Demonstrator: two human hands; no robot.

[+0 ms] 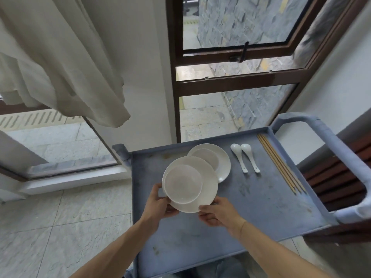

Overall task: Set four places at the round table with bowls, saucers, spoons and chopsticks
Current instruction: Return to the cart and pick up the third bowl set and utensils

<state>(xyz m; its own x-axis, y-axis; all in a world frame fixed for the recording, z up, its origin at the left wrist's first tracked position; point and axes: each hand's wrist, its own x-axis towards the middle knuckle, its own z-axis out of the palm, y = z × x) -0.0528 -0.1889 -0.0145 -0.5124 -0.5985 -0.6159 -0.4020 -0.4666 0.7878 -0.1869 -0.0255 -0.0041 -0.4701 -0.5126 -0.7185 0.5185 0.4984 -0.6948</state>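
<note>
At frame centre, above the cart (251, 217), we hold a bowl (183, 183) sitting on a saucer (208, 189). Our left hand (160, 203) and right hand (215, 212) pinch the saucer's near rim. Glazed china: stiff, slippery, breakable, we judge; support it underneath, level.

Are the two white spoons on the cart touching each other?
Apart. The head view shows the left spoon and the right spoon lying side by side on the cart, with a strip of blue surface visible between them along their length.
</note>
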